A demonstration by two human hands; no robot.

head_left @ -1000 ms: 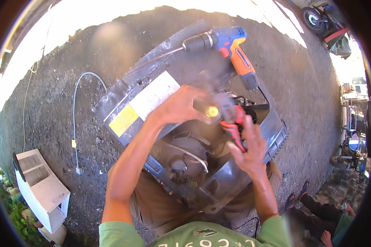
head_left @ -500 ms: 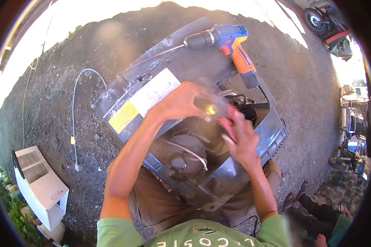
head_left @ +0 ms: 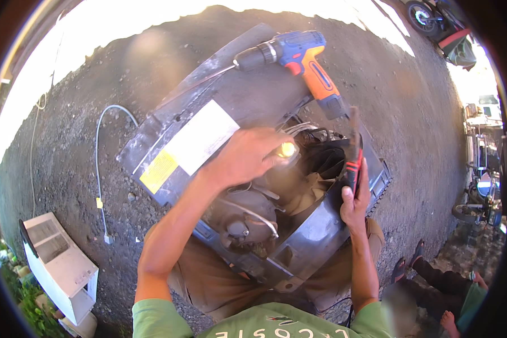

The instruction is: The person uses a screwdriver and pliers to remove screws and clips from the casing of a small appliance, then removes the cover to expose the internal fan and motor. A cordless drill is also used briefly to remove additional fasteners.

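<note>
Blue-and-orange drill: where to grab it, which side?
Probably by the orange handle, from the person's right: the drill lies on its side, handle angled back toward the person, while chuck and long bit point left, out of the way. The right hand holds a red-handled tool, so free it first.

The far side of the casing [head_left: 314,225] is blocked by the drill [head_left: 316,76], its right by pliers [head_left: 353,164]; room is left between pliers and left hand [head_left: 250,153].
</note>
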